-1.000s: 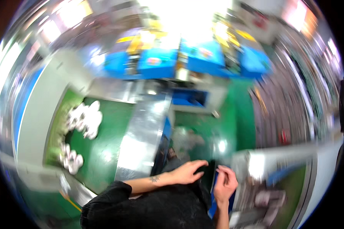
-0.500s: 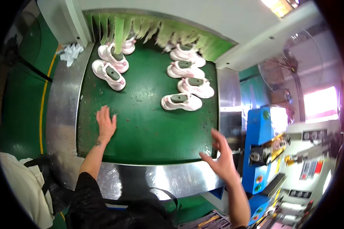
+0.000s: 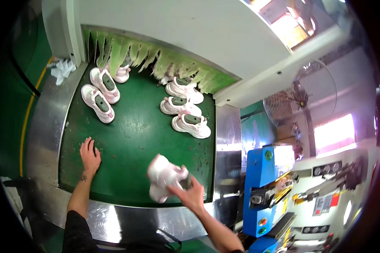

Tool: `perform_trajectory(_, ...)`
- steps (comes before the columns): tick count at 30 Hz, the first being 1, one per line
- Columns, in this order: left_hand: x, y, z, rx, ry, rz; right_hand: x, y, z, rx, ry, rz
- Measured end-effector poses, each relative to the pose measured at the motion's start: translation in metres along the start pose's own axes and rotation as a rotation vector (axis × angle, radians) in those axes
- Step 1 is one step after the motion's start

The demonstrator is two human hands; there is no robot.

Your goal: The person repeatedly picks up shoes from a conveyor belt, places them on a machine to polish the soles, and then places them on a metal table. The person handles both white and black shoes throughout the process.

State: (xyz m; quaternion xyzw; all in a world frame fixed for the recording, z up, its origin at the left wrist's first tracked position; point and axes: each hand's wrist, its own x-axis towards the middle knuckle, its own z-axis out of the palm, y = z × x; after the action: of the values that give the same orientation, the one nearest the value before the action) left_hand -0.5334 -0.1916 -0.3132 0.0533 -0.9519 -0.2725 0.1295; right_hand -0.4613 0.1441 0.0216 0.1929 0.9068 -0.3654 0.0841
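Note:
My right hand (image 3: 191,196) grips a white and pink sneaker (image 3: 162,175) above the near right part of a green conveyor belt (image 3: 131,130). The sneaker is tilted and smeared by motion. At the left, my left hand (image 3: 90,157) is over the belt, fingers stretched out and holding nothing. Ahead of it sits a white and pink sneaker with a dark insole (image 3: 98,103); another sneaker (image 3: 105,85) lies against it, and a third (image 3: 121,74) is farther back. On the belt's right side, three more sneakers (image 3: 191,125) stand in a row toward the back.
Ragged green strips (image 3: 156,57) hang across the machine opening at the back. Metal borders (image 3: 228,147) frame the belt. White crumpled paper (image 3: 62,71) lies on the left border. To the right are a blue machine (image 3: 257,198) with buttons and a fan (image 3: 300,97).
My right hand has closed on the nearest sneaker of the right-hand row and lifted it toward me. The view has shifted. My left hand remains over the left side of the belt.

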Motion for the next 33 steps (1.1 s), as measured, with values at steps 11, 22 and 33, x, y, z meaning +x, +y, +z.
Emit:
perform_trajectory(11, -0.015, 0.37, -0.295, -1.465, -1.499, -0.208, -0.184, 0.015, -0.16, 0.411, 0.083, -0.809)
perform_trajectory(22, -0.31, 0.586, -0.18, -1.202, -1.316, -0.492, -0.351, 0.243, -0.243, 1.145, 0.401, 0.118)
perform_trajectory(33, -0.078, 1.028, 0.197, -0.558, -0.891, 0.852, -0.263, 0.281, -0.361, 0.969, 0.517, 0.353)
